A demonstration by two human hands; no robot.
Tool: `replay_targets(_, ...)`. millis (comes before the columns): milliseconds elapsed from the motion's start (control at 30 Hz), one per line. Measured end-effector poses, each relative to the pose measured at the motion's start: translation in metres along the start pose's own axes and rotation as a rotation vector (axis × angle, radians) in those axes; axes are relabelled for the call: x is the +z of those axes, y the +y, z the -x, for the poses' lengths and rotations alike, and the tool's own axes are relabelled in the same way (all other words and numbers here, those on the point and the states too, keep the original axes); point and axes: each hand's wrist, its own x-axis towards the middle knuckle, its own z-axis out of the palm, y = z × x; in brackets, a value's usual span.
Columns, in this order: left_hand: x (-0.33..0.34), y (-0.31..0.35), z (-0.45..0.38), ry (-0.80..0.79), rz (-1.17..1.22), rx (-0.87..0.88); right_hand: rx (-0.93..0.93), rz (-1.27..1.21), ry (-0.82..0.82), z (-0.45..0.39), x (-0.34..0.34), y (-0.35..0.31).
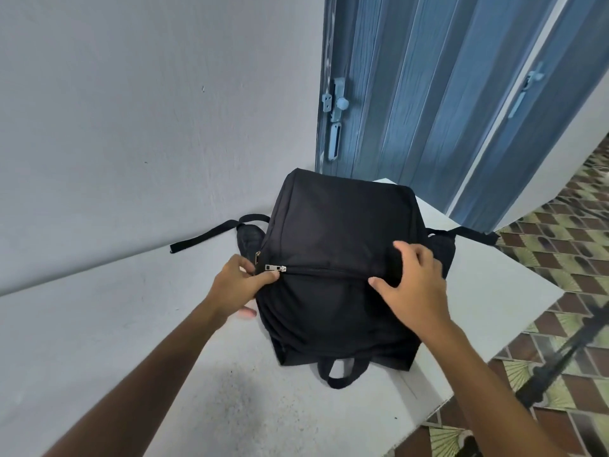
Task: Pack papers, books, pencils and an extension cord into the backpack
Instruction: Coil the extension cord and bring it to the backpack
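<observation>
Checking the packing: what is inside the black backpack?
Nothing inside shows. The backpack lies on the white table with its front zipper closed. The left hand pinches the fabric beside the pull; the right hand rests on top.

White table [138,328] set against wall on left/far side. Black backpack [342,232] lies flat on far-right portion, carry loop at near end. Loose straps [211,234] trail on surface, far-left & far-right of pack.
</observation>
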Motion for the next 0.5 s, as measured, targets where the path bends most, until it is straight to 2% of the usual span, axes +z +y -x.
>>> replay_targets(67, 0.003, 0.004, 0.016, -0.134, -0.02, -0.127, 0.181, -0.079, -0.201, -0.008, -0.003, 0.012)
replay_targets(167, 0.01, 0.003, 0.032, -0.262, 0.062, -0.204, 0.206, -0.09, -0.264, -0.015, 0.003, 0.017)
replay_targets(367, 0.03, 0.01, 0.039, -0.102, 0.519, -0.193, -0.097, 0.179, -0.26, -0.026, -0.004, 0.005)
replay_targets(433, 0.029, 0.029, 0.044, -0.041, 0.596, -0.166, -0.178, 0.135, -0.301, -0.033, -0.016, -0.002)
replay_targets(500, 0.02, 0.052, 0.05, 0.01, 0.648, -0.131, -0.214, -0.028, -0.356, -0.042, -0.031, -0.014)
